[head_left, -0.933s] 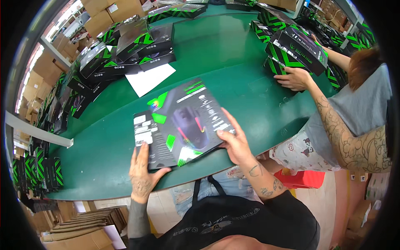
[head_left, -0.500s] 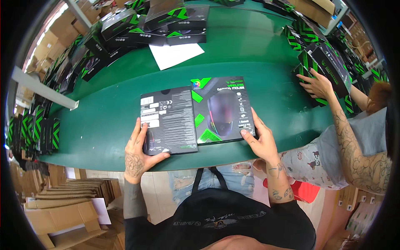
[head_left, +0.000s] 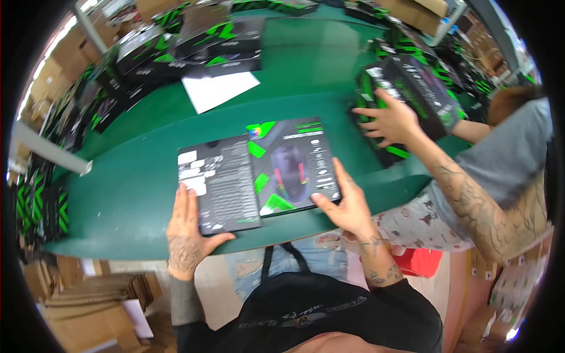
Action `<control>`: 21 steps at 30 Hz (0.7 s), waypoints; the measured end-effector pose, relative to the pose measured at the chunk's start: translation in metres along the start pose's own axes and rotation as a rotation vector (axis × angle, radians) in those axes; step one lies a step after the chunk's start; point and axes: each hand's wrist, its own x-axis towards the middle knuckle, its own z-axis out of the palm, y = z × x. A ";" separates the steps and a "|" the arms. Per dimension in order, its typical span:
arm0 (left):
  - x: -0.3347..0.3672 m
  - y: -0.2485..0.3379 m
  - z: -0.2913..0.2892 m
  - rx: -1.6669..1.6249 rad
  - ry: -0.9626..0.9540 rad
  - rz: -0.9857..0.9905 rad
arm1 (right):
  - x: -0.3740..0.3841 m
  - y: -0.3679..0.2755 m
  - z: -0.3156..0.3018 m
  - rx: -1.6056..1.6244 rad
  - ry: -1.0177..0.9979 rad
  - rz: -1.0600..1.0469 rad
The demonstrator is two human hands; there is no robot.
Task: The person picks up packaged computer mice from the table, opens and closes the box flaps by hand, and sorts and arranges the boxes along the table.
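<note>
Two black and green gaming mouse boxes lie side by side on the green table in front of me. On the left box [head_left: 229, 191] the text-covered back faces up. The right box [head_left: 297, 167] shows a picture of a mouse. My left hand [head_left: 187, 238] is closed on the left box's outer edge, fingers along its side and thumb by the lower edge. Around the right box's outer edge my right hand [head_left: 347, 206] is closed, its thumb on the front face. The boxes' inner edges meet or slightly overlap.
At right, a co-worker's tattooed hand [head_left: 391, 120] rests against a group of similar boxes [head_left: 421, 94]. More boxes [head_left: 218, 50] are piled at the far left, behind a white paper sheet [head_left: 218, 91]. A metal post [head_left: 53, 150] juts in at left. Folded cardboard [head_left: 94, 317] stands below.
The view has shifted, so the table's contents appear further left. The co-worker's boxes have come closer to mine. My hands keep the same hold on both boxes.
</note>
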 end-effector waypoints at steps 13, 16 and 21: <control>-0.066 -0.045 0.013 -0.203 0.463 -0.365 | -0.007 0.023 0.020 0.152 0.081 -0.029; -0.099 -0.042 -0.003 -0.234 0.551 -0.381 | -0.006 0.020 0.012 0.204 0.134 -0.020; -0.029 -0.058 -0.041 0.111 0.664 -0.357 | -0.001 0.015 0.014 0.415 0.107 0.098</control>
